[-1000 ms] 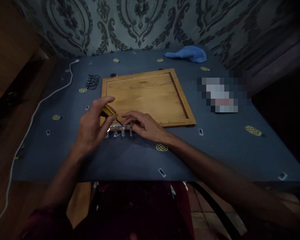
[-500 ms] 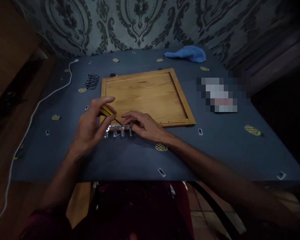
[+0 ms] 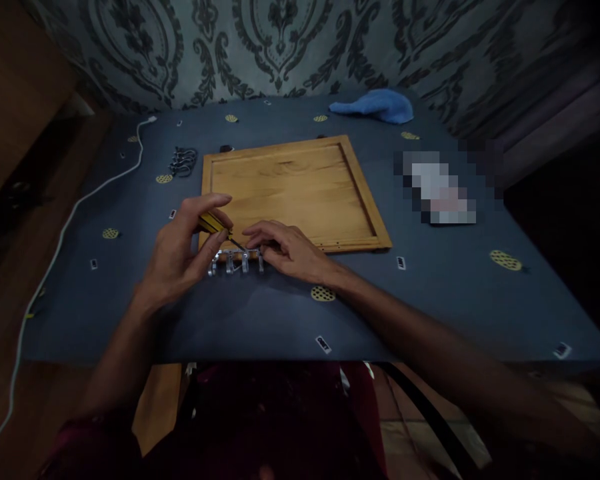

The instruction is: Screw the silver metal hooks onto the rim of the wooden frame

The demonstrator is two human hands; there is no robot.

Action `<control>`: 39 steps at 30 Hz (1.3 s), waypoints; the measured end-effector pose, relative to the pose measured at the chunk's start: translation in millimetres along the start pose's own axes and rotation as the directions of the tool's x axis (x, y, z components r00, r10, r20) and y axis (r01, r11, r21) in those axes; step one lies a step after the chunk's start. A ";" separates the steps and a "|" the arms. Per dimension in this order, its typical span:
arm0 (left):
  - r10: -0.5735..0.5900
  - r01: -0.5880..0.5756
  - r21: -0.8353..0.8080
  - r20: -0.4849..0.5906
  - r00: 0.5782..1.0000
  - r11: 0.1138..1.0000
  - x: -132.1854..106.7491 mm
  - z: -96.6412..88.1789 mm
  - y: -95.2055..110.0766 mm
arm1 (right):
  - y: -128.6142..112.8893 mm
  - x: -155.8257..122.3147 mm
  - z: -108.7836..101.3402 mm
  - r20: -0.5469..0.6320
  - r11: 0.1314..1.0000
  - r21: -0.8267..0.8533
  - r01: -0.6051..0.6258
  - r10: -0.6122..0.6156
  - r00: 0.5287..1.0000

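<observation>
A wooden board (image 3: 290,190) with a raised rim lies on a table under a blue cloth (image 3: 260,313). At the board's near edge sits a metal hook rack (image 3: 236,259) with several hooks hanging over the edge. My left hand (image 3: 183,250) is closed around a yellow-handled screwdriver (image 3: 214,223), whose tip points down at the rack. My right hand (image 3: 287,250) rests on the rack's right end, fingers pressed down on it.
A bunch of metal hooks (image 3: 183,162) lies left of the board. A blue rag (image 3: 375,107) sits at the back by the patterned wall. A white cable (image 3: 75,207) runs along the table's left side. A blurred object (image 3: 437,190) lies to the right.
My left hand has shifted slightly around the screwdriver handle. The right hand and the rack stay where they were.
</observation>
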State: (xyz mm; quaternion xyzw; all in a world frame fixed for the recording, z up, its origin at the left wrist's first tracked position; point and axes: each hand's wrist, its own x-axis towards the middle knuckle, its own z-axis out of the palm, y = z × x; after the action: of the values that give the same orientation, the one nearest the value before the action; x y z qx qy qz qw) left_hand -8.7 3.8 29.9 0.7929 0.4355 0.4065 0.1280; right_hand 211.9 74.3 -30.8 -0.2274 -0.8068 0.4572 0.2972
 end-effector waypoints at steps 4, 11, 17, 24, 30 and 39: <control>-0.011 0.011 -0.004 0.055 0.998 1.000 1.3 -2.3 1.5 | 0.7 0.2 0.0 0.000 1.000 -0.015 0.017 -0.017 1.000; -0.008 0.005 0.092 0.038 0.999 0.996 2.9 -4.9 2.5 | 1.2 -0.3 0.0 0.010 1.000 -0.010 -0.012 0.013 1.000; 0.002 -0.002 0.177 0.000 1.000 0.984 3.8 -0.7 7.2 | 0.3 0.4 -0.1 0.011 1.000 -0.029 -0.008 0.008 1.000; 0.044 -0.040 0.258 -0.011 0.999 0.965 4.9 1.2 10.6 | 1.0 0.8 0.0 0.012 1.000 -0.012 -0.008 0.008 1.000; 0.038 -0.029 0.291 -0.025 0.999 0.956 4.8 1.6 10.6 | 1.1 1.0 0.7 -0.004 0.999 -0.033 0.006 -0.006 1.000; 0.012 0.000 0.292 -0.037 0.999 0.956 3.8 2.9 8.5 | 1.2 0.8 0.7 0.000 1.000 -0.016 -0.013 0.013 1.000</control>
State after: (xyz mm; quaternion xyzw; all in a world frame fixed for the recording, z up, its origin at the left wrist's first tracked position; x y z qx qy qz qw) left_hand -0.3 2.3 34.9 0.7966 0.4906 0.3532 0.0002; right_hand 211.0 74.9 -31.9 -0.2349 -0.8089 0.4527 0.2924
